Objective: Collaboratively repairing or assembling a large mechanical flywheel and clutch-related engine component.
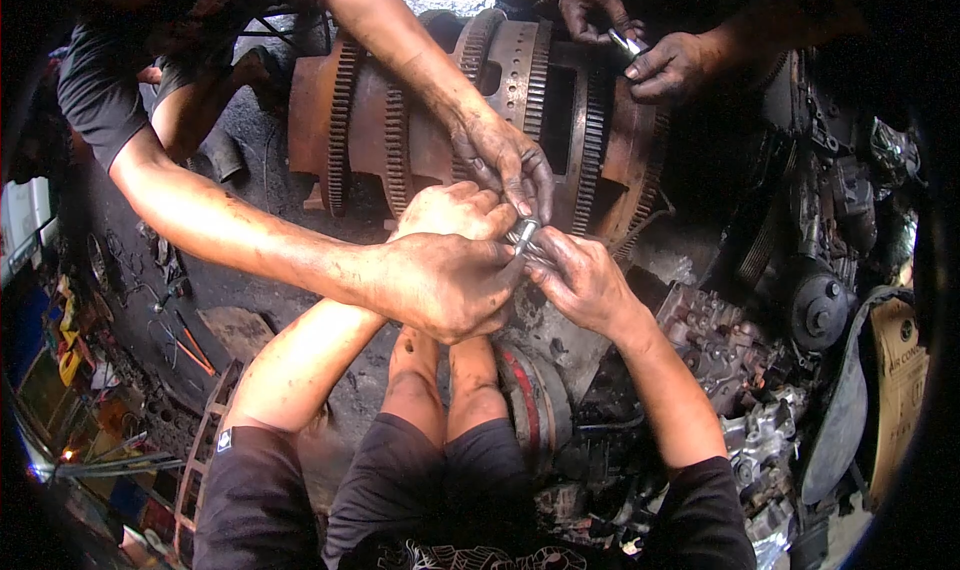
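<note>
A small shiny metal cylinder [526, 235] sits at the centre among several hands. My right hand [583, 280] comes from the right, its thumb and fingers pinched together at the cylinder. My left hand [450, 210] is curled on the other side; its fingertips and what they hold are hidden behind a co-worker's hand [440, 285]. That hand lies over my left wrist, its thumb and fingers at the cylinder. The same person's other hand [508, 165] reaches down from above and touches the cylinder's upper end with its fingertips.
Large rusty toothed wheels [525, 75] stand just beyond the hands. At the upper right another person's hand [668, 67] holds a small bright metal piece [628, 45]. Greasy engine parts [700, 340] crowd the right side. A round drum with a red band [525, 400] stands beside my legs.
</note>
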`<action>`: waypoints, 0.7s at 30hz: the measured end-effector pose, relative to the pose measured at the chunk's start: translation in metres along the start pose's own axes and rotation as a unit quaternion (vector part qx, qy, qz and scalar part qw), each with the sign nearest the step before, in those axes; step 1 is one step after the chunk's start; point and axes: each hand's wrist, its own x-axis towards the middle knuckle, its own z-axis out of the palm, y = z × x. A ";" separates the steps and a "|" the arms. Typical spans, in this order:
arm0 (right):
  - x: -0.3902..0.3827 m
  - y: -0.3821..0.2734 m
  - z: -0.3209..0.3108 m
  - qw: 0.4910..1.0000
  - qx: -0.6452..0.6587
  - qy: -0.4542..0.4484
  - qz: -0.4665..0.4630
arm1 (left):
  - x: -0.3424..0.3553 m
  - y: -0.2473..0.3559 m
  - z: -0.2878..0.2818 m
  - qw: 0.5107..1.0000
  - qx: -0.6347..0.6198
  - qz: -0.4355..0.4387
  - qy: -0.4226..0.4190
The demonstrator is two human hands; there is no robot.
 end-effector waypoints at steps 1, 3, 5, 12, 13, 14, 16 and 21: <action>0.001 -0.002 -0.001 1.000 -0.013 0.005 0.001 | 0.002 0.000 0.000 1.000 0.009 0.021 0.013; 0.003 -0.005 -0.004 0.999 0.015 -0.010 0.029 | 0.004 0.001 -0.001 0.999 0.018 0.044 0.026; 0.004 -0.004 -0.004 0.998 0.041 -0.023 0.053 | 0.006 0.001 -0.003 1.000 -0.007 -0.007 0.018; 0.001 -0.010 0.004 0.998 0.013 0.019 0.062 | 0.004 0.007 -0.002 0.997 -0.031 -0.077 -0.006; 0.001 -0.012 0.005 0.998 0.001 0.034 0.058 | 0.000 0.006 0.003 0.997 -0.031 -0.075 -0.008; -0.002 -0.013 0.004 0.998 0.001 0.030 0.064 | 0.003 0.005 0.008 0.995 -0.032 -0.097 -0.011; 0.002 -0.016 0.003 0.997 -0.001 0.034 0.069 | 0.002 0.000 0.007 0.999 -0.014 -0.031 0.001; -0.004 -0.014 0.010 0.993 -0.002 0.044 0.111 | 0.005 -0.006 0.022 0.986 0.034 -0.161 -0.034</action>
